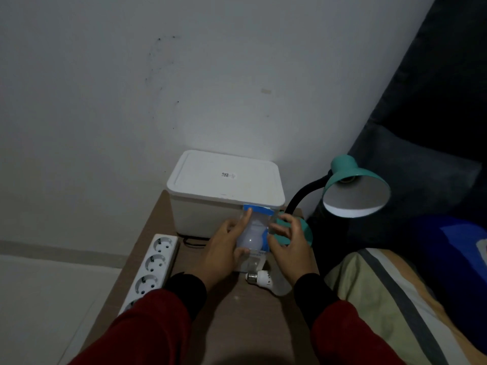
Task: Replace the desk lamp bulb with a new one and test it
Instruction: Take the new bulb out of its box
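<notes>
A white bulb in a clear package with a blue top (pixel 253 234) stands on the brown table (pixel 232 317), in front of the white box. My left hand (pixel 224 248) grips the package's left side, one finger up on the blue strip. My right hand (pixel 288 239) touches its right side with fingers spread. A loose white bulb (pixel 261 277) lies on the table just below the package, its screw base pointing left. The teal desk lamp (pixel 355 189) stands at the right, its shade tilted toward me and its socket without a bulb.
A white lidded box (pixel 224 185) sits at the back of the table against the wall. A white power strip (pixel 150 270) lies along the table's left edge. A dark cord runs under the box. A bed with a striped blanket (pixel 395 299) is at the right.
</notes>
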